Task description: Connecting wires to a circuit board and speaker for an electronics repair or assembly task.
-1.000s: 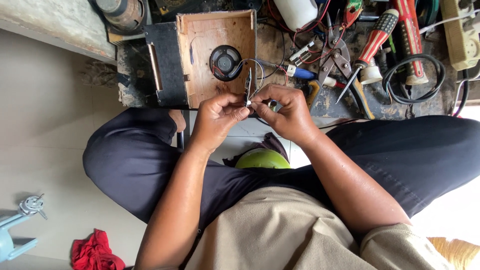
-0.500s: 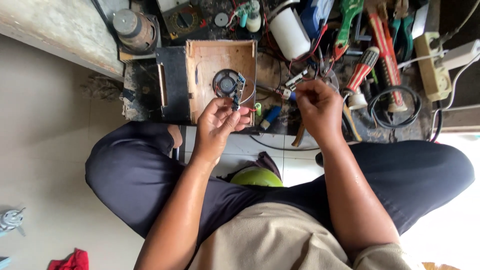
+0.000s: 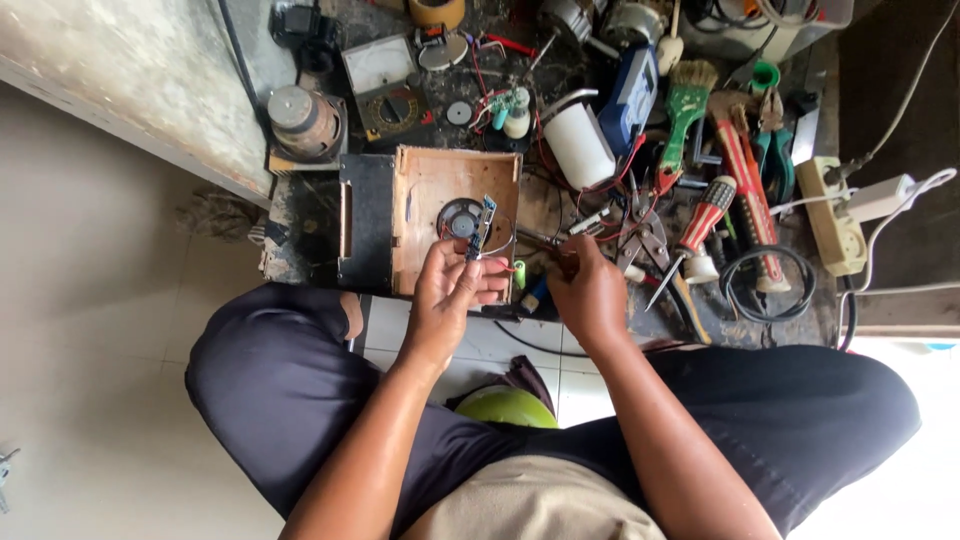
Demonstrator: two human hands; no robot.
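Observation:
My left hand [image 3: 452, 290] pinches a small blue circuit board [image 3: 480, 225] upright, thin wires trailing from it. Just behind it lies an open wooden box [image 3: 420, 190] with a round speaker [image 3: 460, 217] set in its panel. My right hand [image 3: 587, 290] is closed on a thin metal tool [image 3: 535, 238] whose tip points left toward the board; what kind of tool it is I cannot tell. Both hands hover over the near edge of a cluttered low work surface, above my crossed legs in dark trousers.
Red-handled screwdrivers [image 3: 705, 215], pliers [image 3: 645, 240], a green brush [image 3: 684, 110], a white cylinder [image 3: 580, 148], a meter [image 3: 388, 85], a coiled black cable [image 3: 765, 285] and a power strip [image 3: 830, 215] crowd the surface. A yellow-green object [image 3: 505, 407] rests between my legs.
The view has tilted so more of the bench shows. My hands have drifted apart; the right one moved to the tools on the right, while the left keeps the board raised.

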